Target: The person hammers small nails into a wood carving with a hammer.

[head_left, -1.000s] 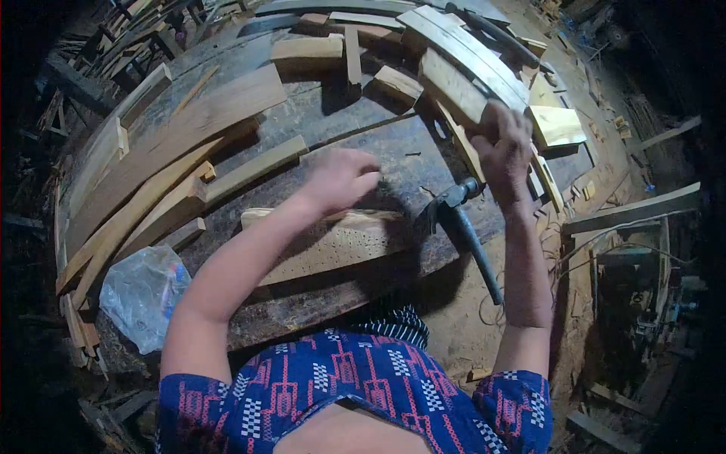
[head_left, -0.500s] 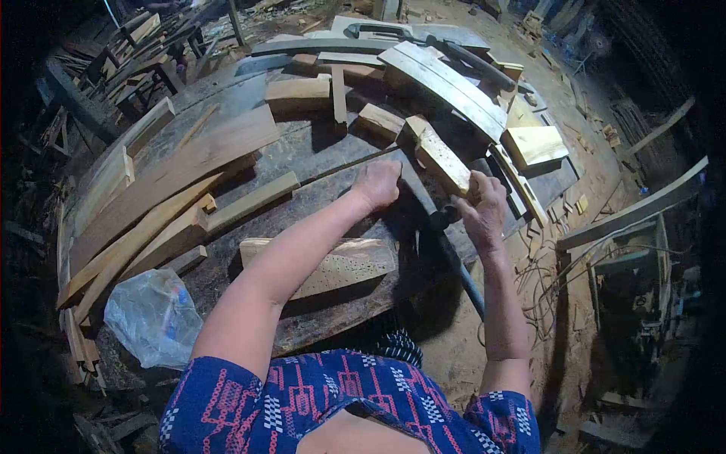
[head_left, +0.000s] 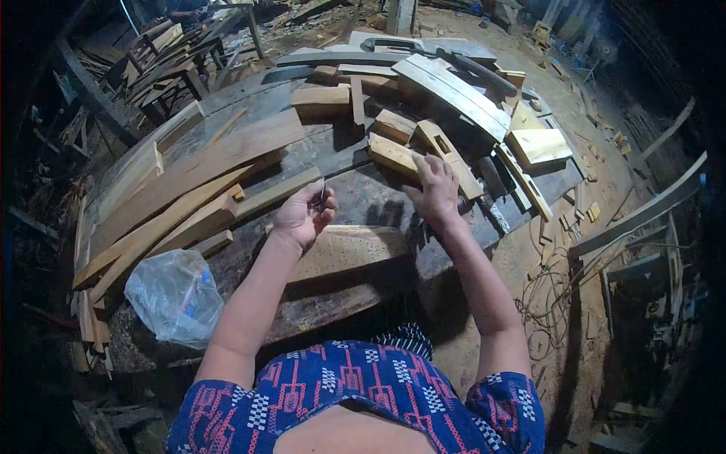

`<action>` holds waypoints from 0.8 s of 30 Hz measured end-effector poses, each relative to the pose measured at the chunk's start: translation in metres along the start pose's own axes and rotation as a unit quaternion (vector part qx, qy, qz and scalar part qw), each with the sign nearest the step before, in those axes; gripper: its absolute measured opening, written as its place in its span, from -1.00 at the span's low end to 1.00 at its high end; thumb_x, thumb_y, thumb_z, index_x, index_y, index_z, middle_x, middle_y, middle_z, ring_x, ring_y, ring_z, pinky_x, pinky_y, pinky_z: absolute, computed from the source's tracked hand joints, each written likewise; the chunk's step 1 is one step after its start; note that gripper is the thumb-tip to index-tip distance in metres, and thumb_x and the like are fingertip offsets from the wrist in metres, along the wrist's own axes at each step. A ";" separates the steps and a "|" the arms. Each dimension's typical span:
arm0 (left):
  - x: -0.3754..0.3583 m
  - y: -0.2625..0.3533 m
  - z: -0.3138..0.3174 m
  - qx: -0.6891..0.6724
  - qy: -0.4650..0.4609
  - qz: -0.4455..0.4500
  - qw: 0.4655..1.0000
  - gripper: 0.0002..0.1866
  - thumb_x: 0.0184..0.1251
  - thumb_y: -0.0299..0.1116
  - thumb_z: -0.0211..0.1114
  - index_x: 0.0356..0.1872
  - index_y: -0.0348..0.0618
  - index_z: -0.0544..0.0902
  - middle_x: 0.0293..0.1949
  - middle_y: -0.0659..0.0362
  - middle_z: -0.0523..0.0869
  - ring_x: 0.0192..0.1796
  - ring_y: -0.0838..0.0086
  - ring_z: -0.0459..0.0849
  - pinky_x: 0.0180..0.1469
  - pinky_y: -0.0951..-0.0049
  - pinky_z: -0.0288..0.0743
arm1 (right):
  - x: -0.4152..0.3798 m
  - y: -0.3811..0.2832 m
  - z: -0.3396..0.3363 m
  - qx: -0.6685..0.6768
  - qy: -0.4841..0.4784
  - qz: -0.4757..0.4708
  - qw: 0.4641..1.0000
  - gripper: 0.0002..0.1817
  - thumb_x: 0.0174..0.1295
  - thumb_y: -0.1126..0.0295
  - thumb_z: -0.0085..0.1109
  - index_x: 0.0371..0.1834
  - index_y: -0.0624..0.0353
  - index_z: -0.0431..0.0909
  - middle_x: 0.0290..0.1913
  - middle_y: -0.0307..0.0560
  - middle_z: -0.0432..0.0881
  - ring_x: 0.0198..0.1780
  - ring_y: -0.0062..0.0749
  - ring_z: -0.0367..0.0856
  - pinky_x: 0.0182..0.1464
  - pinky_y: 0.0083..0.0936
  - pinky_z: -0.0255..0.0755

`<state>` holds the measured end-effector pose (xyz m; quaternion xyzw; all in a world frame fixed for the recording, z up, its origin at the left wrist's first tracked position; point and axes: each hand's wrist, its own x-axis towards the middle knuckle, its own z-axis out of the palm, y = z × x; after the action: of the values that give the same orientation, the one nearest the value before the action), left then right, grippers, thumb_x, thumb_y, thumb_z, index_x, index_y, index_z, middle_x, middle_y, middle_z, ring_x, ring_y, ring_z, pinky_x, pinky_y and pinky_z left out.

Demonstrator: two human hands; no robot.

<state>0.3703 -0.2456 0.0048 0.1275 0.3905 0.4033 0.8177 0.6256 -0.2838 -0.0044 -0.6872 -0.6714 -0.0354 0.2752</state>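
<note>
My right hand (head_left: 437,189) grips the near end of a short yellowish wood block (head_left: 393,156), its fingers over the top. My left hand (head_left: 304,218) is raised above the worktable with its palm turned up and fingers curled. A thin, pin-like piece (head_left: 324,185) sticks up from its fingertips, too small to name surely. Below and between the hands lies a pale wood piece (head_left: 352,250) marked with rows of dark dots. Right beside the held block is a slotted wood piece (head_left: 451,160).
Long curved planks (head_left: 197,181) cover the left of the worktable (head_left: 340,306). A clear plastic bag (head_left: 174,299) lies at its near left. Pale boards (head_left: 457,94) and a cut block (head_left: 538,145) stand at the far right. Cables (head_left: 548,310) lie on the ground.
My left hand has moved left, off the tabletop, and turned palm up. The right hand has swung the block leftward, uncovering the slotted piece. A long dark tool between the hands is gone from there.
</note>
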 end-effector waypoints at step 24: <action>-0.104 -0.079 -0.036 0.048 -0.095 0.031 0.994 -0.70 0.31 -0.41 0.11 0.05 -0.21 0.46 -0.40 0.27 0.54 -0.48 0.65 0.50 -0.52 0.69 0.43 | -0.111 -0.096 -0.007 0.173 -0.024 -0.124 0.977 -0.64 0.07 0.34 0.16 -0.03 0.13 0.52 -0.08 0.00 0.51 0.03 -0.07 0.44 0.05 -0.26 0.30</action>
<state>0.3493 -0.3796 -0.0049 0.2165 0.3262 0.3956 0.8308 0.5269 -0.3917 -0.0132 -0.5412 -0.7540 0.0637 0.3668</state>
